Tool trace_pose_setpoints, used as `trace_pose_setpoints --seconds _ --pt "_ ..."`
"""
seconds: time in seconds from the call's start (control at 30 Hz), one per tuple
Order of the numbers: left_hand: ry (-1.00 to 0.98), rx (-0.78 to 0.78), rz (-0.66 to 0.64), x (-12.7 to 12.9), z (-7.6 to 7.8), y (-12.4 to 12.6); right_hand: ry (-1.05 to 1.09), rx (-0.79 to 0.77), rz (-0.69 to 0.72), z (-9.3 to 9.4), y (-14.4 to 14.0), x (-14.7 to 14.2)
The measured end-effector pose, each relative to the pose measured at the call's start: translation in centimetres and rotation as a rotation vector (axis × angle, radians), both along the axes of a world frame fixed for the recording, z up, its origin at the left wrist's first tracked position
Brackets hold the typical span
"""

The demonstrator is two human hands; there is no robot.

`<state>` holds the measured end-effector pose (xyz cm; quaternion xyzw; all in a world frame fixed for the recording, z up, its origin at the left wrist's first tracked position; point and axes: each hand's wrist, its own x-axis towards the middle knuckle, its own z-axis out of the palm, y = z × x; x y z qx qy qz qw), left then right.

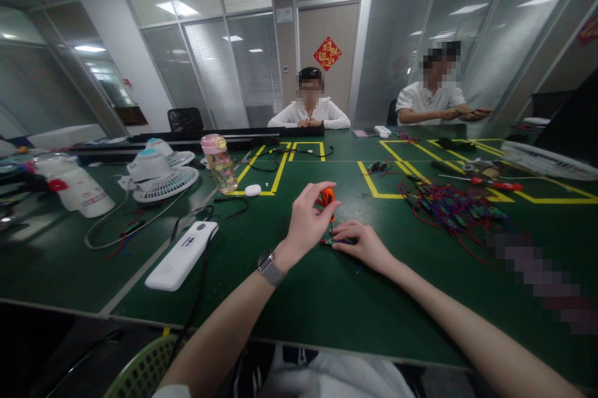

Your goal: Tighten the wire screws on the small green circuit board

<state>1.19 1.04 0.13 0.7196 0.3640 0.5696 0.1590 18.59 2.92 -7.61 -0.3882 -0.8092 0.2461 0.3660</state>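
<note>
My left hand (308, 217), with a watch on its wrist, is closed around the orange handle of a screwdriver (329, 196). The screwdriver stands upright, its shaft pointing down at a small green circuit board (329, 241) on the table. Opposite it, my right hand (364, 246) rests low on the table, fingers pinching the board's right side. Dark wires run from the board under my right fingers. Whether the tip sits in a screw is too small to tell.
A tangle of boards with red and blue wires (453, 202) lies at right, near red-handled tools (499, 184). At left are a white power bank (182, 256), a fan (161, 177) and a pink-lidded bottle (218, 164). Two people sit across the green table (289, 304).
</note>
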Motion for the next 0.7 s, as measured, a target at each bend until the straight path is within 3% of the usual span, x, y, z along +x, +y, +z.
trace_pose_setpoints --seconds 0.17,0.33,0.43,0.53,0.7 --pt "-0.016 -0.016 0.01 0.18 -0.07 0.1 -0.001 0.01 0.009 -0.03 0.05 0.01" --pt "0.05 -0.109 -0.232 0.05 -0.07 0.09 -0.009 0.012 0.005 0.06 0.03 0.01" --pt "0.1 -0.09 -0.306 0.11 0.0 -0.14 -0.005 0.018 0.0 -0.01 0.08 0.03" --pt "0.131 -0.041 -0.261 0.24 -0.04 -0.2 0.005 0.03 0.005 -0.15 0.17 0.04" --pt "0.195 0.031 -0.036 0.31 -0.17 -0.12 -0.002 0.04 -0.001 -0.18 0.16 0.02"
